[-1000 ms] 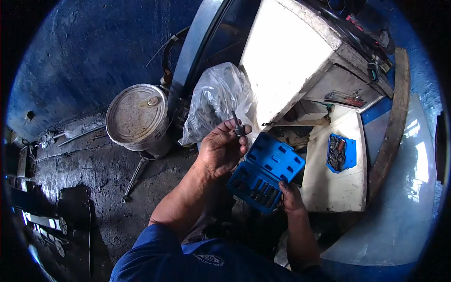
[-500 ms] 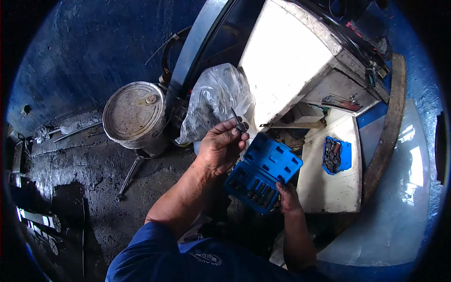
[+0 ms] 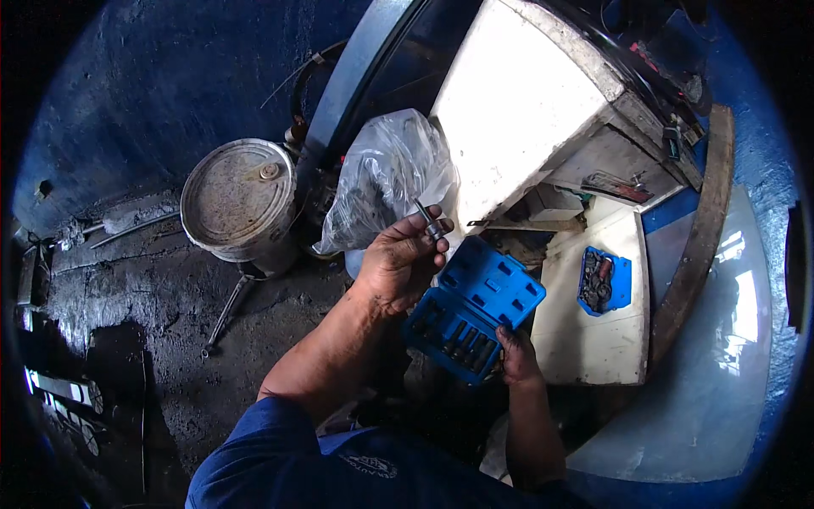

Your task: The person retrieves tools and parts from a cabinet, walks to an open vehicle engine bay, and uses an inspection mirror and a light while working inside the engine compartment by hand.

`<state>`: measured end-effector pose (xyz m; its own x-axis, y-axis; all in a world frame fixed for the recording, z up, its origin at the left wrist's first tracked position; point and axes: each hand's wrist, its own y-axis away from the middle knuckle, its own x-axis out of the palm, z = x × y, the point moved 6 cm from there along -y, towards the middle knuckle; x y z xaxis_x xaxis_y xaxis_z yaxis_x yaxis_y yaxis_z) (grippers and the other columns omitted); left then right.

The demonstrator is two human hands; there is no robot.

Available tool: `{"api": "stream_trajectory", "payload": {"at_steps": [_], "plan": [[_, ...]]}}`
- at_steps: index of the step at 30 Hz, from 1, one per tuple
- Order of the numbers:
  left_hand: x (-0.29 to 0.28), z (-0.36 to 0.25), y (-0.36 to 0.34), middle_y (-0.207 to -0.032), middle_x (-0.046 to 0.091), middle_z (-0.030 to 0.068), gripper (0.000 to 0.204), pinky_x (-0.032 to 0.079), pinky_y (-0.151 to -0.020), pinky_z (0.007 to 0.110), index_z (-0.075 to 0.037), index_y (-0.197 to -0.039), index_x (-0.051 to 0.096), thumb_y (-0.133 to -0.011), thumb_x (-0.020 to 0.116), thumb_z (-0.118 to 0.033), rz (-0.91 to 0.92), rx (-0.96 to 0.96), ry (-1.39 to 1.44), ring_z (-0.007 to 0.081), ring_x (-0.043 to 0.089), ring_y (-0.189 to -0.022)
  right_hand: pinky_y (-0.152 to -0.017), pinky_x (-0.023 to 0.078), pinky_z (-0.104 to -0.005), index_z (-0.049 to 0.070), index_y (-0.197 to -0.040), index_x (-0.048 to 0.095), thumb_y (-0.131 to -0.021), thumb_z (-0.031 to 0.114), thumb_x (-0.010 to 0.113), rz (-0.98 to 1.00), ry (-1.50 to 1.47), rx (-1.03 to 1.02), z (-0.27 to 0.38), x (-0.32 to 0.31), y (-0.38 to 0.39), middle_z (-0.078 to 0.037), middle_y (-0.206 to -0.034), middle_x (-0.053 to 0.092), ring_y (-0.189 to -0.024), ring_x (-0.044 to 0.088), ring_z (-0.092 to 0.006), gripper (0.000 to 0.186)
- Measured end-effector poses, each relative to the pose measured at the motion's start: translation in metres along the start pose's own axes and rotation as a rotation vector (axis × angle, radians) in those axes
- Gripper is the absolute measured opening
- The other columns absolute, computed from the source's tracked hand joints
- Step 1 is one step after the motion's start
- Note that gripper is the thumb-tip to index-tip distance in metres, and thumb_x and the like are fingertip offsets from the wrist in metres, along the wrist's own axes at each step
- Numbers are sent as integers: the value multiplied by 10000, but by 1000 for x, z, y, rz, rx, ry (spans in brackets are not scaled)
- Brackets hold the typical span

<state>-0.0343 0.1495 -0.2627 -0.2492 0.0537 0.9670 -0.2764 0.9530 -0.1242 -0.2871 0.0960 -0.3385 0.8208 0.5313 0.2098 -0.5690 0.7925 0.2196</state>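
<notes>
My left hand (image 3: 392, 265) is closed, pinching a small metal bit socket (image 3: 432, 226) between thumb and fingers. Its thin shank points up and to the left. Just right of and below that hand is an opened blue plastic case (image 3: 502, 294). Along its lower half sit several black sockets (image 3: 467, 346) in moulded slots, while the lid half lies tipped back on the far side. At the case's right edge my right hand (image 3: 518, 358) grips it with the thumb on top; the other fingers are hidden underneath.
A grimy lidded bucket (image 3: 238, 193) stands at the left, with a wrench (image 3: 225, 318) on the dark floor below it. A clear plastic bag (image 3: 392, 174) lies beside a white cabinet (image 3: 517, 93). On its opened door rests a blue bin of metal parts (image 3: 623, 282).
The bit socket has turned slightly in my left fingers and now shows more of its shiny side. My right hand still holds the case, and the view has shifted a little.
</notes>
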Motion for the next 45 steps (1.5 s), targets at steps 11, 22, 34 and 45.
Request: {"api": "stream_trajectory", "payload": {"at_steps": [11, 22, 34, 45], "plan": [[-1, -1, 1, -1071, 605, 148, 394, 506, -680, 292, 10, -1261, 490, -873, 535, 56, 45, 18, -16, 200, 587, -790, -951, 434, -401, -10, -1227, 516, -910, 240, 587, 34, -69, -15, 2, 3, 4, -110, -1184, 578, -1077, 559, -234, 409], [1, -3, 2, -1076, 607, 160, 402, 517, -690, 304, 11, -1264, 490, -868, 514, 73, 48, 35, -26, 204, 592, -796, -998, 428, -429, 129, -1482, 137, -844, 210, 659, 23, -59, -34, 7, 7, 5, -139, -1365, 422, -1222, 473, -281, 829], [2, -3, 4, -1072, 607, 160, 387, 517, -676, 310, 2, -1242, 503, -862, 518, 78, 7, 16, -38, 209, 599, -787, -969, 418, -401, 0, -1307, 415, -890, 222, 580, 24, 12, -58, 7, 5, 1, -141, -1247, 533, -1121, 528, -252, 500], [1, 2, 1, -1074, 604, 176, 402, 518, -682, 322, 14, -1252, 486, -856, 523, 68, 43, -18, -10, 223, 601, -798, -1001, 380, -395, -10, -1293, 471, -905, 300, 563, 71, 53, -83, 13, 10, 1, -129, -1258, 543, -1142, 515, -254, 505]]}}
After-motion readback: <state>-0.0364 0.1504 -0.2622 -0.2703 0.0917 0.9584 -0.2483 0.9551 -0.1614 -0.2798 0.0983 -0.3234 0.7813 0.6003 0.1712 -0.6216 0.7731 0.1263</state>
